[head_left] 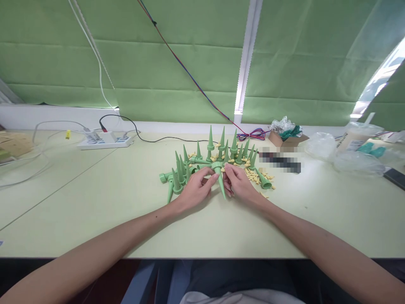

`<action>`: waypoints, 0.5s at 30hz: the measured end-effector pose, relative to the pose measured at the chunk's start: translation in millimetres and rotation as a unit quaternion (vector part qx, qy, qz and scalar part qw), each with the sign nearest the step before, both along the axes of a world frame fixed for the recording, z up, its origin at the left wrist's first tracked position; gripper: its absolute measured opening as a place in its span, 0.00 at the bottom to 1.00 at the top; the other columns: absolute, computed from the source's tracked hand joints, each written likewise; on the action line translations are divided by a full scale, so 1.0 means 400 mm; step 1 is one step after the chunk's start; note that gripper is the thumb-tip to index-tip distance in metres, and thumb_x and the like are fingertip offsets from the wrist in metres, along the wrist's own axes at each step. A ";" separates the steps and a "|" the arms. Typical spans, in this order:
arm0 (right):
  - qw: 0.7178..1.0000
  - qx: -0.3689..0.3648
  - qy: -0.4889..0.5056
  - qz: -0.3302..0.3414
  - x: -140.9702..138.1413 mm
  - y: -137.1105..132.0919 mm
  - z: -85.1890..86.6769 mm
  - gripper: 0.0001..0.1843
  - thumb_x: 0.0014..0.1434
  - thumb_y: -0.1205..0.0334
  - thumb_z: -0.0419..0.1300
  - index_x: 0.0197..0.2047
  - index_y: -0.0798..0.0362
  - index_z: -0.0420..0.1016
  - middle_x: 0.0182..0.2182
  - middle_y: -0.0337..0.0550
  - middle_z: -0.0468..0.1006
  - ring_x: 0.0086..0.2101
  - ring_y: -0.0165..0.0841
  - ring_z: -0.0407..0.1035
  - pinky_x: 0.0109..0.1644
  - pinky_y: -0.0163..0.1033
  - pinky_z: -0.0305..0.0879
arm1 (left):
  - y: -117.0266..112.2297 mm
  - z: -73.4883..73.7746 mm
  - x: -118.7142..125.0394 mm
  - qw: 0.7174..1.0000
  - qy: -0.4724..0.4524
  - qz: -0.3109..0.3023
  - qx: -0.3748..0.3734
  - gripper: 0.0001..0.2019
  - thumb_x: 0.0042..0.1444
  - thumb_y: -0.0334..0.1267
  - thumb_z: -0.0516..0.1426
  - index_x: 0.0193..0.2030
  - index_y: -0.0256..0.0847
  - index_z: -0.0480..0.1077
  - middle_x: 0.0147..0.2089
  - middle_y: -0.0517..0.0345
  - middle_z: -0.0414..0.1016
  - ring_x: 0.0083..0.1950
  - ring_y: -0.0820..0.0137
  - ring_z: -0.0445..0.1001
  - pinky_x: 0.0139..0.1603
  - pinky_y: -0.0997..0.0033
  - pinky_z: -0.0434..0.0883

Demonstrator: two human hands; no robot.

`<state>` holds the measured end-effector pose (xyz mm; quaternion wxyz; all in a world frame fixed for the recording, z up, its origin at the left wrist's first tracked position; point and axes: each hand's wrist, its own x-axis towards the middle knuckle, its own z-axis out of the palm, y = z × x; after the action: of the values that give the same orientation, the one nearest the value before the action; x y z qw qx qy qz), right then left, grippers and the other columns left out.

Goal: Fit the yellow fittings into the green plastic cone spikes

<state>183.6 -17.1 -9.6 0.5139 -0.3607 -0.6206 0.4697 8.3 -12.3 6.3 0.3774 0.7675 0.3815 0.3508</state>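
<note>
Between my two hands a green plastic cone-shaped spike (220,180) hangs point down, its wide collar on top. My left hand (196,189) is closed on the collar with thumb and fingers. A small yellow plastic piece (222,169) shows at the fingertips of my right hand (243,185), pinched right against the spike's side. Just beyond my hands, several more green spikes (210,139) stand point up on their caps, and others lie on their sides. Loose yellow pieces (253,176) are scattered among them and to the right, around a green spike (264,181) lying down.
On the pale table (95,211), a power strip (106,144) with plugs and cables sits at the left. A small cardboard box (286,141), a plastic-wrapped drink cup (356,137) and a dark phone-like object (395,177) are at the right. Green blinds hang behind.
</note>
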 end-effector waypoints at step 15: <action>1.000 -0.005 -0.021 -0.010 -0.001 -0.006 0.008 0.26 0.66 0.37 0.49 0.28 0.50 0.58 0.14 0.28 0.59 0.12 0.25 0.57 0.15 0.30 0.57 | -0.004 0.011 0.003 0.999 0.017 0.016 0.022 0.16 0.65 0.52 0.51 0.35 0.41 0.64 0.25 0.62 0.67 0.23 0.72 0.66 0.24 0.73 0.65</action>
<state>183.1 -19.4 -6.6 0.5039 -0.3792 -0.6254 0.4595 9.7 -13.7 10.7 0.3481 0.7756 0.3921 0.3516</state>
